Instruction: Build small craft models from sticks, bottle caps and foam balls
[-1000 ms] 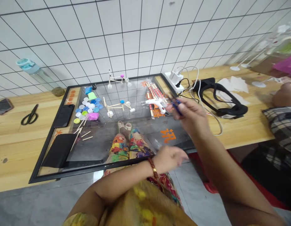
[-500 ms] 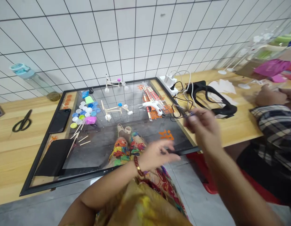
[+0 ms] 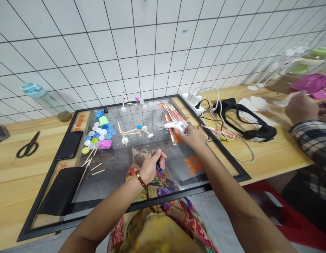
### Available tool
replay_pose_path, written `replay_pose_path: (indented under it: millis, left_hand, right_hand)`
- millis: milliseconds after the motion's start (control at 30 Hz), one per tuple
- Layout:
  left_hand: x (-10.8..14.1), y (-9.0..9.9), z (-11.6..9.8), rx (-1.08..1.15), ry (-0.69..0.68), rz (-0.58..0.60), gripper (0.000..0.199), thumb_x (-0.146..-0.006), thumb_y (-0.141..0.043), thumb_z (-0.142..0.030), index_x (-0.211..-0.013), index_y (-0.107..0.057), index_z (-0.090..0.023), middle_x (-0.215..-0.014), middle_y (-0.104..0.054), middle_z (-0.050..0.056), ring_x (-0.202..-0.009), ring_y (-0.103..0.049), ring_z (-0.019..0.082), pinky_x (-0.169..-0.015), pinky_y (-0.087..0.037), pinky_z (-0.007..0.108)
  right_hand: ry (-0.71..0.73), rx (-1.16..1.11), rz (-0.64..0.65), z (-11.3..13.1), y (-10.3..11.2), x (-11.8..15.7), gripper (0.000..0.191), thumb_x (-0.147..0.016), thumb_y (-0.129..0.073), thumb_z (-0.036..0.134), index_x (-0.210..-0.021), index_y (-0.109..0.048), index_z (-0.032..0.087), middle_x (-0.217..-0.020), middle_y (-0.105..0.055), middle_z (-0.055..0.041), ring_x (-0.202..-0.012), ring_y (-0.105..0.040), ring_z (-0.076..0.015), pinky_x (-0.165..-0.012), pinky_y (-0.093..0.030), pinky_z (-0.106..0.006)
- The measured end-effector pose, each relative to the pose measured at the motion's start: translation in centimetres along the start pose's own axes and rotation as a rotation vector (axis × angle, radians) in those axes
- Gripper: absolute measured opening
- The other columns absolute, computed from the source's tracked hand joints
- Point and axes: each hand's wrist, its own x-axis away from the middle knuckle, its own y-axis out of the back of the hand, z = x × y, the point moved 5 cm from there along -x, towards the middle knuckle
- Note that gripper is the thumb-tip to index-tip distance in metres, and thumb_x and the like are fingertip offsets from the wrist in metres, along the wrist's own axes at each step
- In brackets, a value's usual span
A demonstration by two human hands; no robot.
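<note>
My left hand [image 3: 151, 166] is closed over the mirror around a small blue and dark thing [image 3: 159, 166], mostly hidden by the fingers. My right hand [image 3: 194, 136] has its fingers on the handle end of a white hot glue gun [image 3: 174, 125]. The glue gun lies on its side beside several red-and-white packets of sticks [image 3: 168, 135]. Left of it stands a small frame of wooden sticks [image 3: 131, 132] with white bottle caps and one blue piece. A similar stick frame [image 3: 130, 103] with a pink piece stands behind it.
The black-framed mirror [image 3: 144, 203] lies on the wooden table. Bottle caps [image 3: 96, 134], loose sticks [image 3: 98, 172], a phone [image 3: 70, 144] and a black pouch [image 3: 59, 191] are at left, with scissors [image 3: 28, 147] beyond. A power strip [image 3: 193, 102], cables and a black strap [image 3: 247, 121] are right, near a co-worker's hand [image 3: 301, 109].
My right hand has moved left onto the glue gun. The small blue and dark thing has gone from my right hand to my left, which has closed and moved left.
</note>
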Motion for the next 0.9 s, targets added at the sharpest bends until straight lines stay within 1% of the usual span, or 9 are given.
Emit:
replay_pose_path:
  millis: [167, 267, 333, 433, 533, 667, 733, 800, 900]
  left_hand:
    - [0.3, 0.3, 0.7, 0.007, -0.013, 0.089, 0.052, -0.074, -0.077, -0.064, -0.075, -0.063, -0.013, -0.049, -0.045, -0.006, -0.047, -0.042, 0.007, -0.053, -0.036, 0.024]
    - [0.4, 0.5, 0.9, 0.001, -0.014, 0.070, 0.052, -0.074, -0.075, -0.065, -0.075, -0.063, -0.014, -0.050, -0.047, -0.006, -0.048, -0.044, 0.008, -0.056, -0.036, 0.025]
    - [0.4, 0.6, 1.0, -0.001, -0.008, 0.063, 0.053, -0.074, -0.075, -0.065, -0.075, -0.064, -0.014, -0.050, -0.047, -0.006, -0.049, -0.045, 0.008, -0.056, -0.036, 0.025]
    - [0.4, 0.5, 1.0, -0.013, -0.010, 0.066, 0.053, -0.074, -0.075, -0.066, -0.075, -0.064, -0.014, -0.050, -0.047, -0.005, -0.049, -0.045, 0.008, -0.056, -0.035, 0.025]
    - [0.4, 0.5, 1.0, -0.029, -0.021, 0.067, 0.052, -0.075, -0.074, -0.065, -0.075, -0.064, -0.014, -0.052, -0.048, -0.005, -0.049, -0.046, 0.008, -0.056, -0.036, 0.025]
    - [0.4, 0.6, 1.1, -0.042, -0.034, 0.067, 0.051, -0.076, -0.073, -0.065, -0.076, -0.065, -0.014, -0.052, -0.049, -0.005, -0.050, -0.047, 0.008, -0.056, -0.036, 0.025]
    - [0.4, 0.7, 1.1, -0.043, -0.037, 0.069, 0.051, -0.076, -0.074, -0.065, -0.076, -0.065, -0.014, -0.052, -0.050, -0.005, -0.050, -0.047, 0.008, -0.056, -0.036, 0.024]
    - [0.4, 0.6, 1.1, -0.042, -0.040, 0.067, 0.052, -0.075, -0.074, -0.066, -0.076, -0.065, -0.014, -0.052, -0.050, -0.005, -0.049, -0.047, 0.008, -0.055, -0.036, 0.024]
    - [0.3, 0.6, 1.0, -0.046, -0.042, 0.062, 0.054, -0.074, -0.074, -0.067, -0.075, -0.065, -0.014, -0.051, -0.049, -0.005, -0.049, -0.046, 0.008, -0.054, -0.035, 0.024]
  right_hand:
    - [-0.001, -0.065, -0.065, 0.2, -0.6, 0.2, 0.038, -0.095, -0.043, 0.045, -0.106, -0.066, 0.015, -0.099, -0.073, -0.0203, -0.094, -0.069, -0.0321, -0.080, -0.048, -0.040]
    - [0.001, -0.246, -0.146, -0.5, -0.5, 0.3, 0.045, -0.096, -0.040, 0.051, -0.106, -0.063, 0.014, -0.087, -0.072, -0.0169, -0.084, -0.066, -0.0306, -0.076, -0.048, -0.040]
    - [0.003, -0.400, -0.140, -0.9, -0.6, 0.3, 0.055, -0.089, -0.049, 0.063, -0.111, -0.062, 0.014, -0.081, -0.070, -0.0118, -0.078, -0.065, -0.0284, -0.071, -0.049, -0.038]
    - [-0.032, -0.708, 0.048, -1.1, -1.1, 0.6, 0.060, -0.074, -0.069, 0.070, -0.102, -0.066, 0.017, -0.074, -0.068, -0.0053, -0.068, -0.063, -0.0224, -0.060, -0.050, -0.033]
    - [-0.135, -1.035, 0.368, 0.0, -1.0, 1.4, 0.045, -0.068, -0.080, 0.059, -0.084, -0.067, 0.020, -0.070, -0.068, -0.0044, -0.062, -0.064, -0.0190, -0.054, -0.053, -0.031]
    - [-0.160, -1.355, 0.733, 3.8, -0.6, 2.1, 0.027, -0.077, -0.075, 0.042, -0.092, -0.065, 0.021, -0.097, -0.076, -0.0098, -0.086, -0.074, -0.0253, -0.076, -0.063, -0.044]
    - [-0.176, -1.381, 0.803, 5.0, -1.2, 1.6, 0.020, -0.082, -0.068, 0.038, -0.091, -0.063, 0.021, -0.102, -0.075, -0.0113, -0.094, -0.074, -0.0262, -0.083, -0.062, -0.046]
    - [-0.184, -1.337, 0.718, 5.1, -2.0, 0.0, 0.015, -0.082, -0.064, 0.034, -0.087, -0.061, 0.021, -0.096, -0.075, -0.0109, -0.093, -0.073, -0.0245, -0.083, -0.062, -0.043]
    - [-0.053, -1.181, 0.418, 3.3, -1.9, -3.3, 0.016, -0.077, -0.067, 0.034, -0.083, -0.060, 0.021, -0.082, -0.070, -0.0054, -0.079, -0.068, -0.0205, -0.076, -0.059, -0.036]
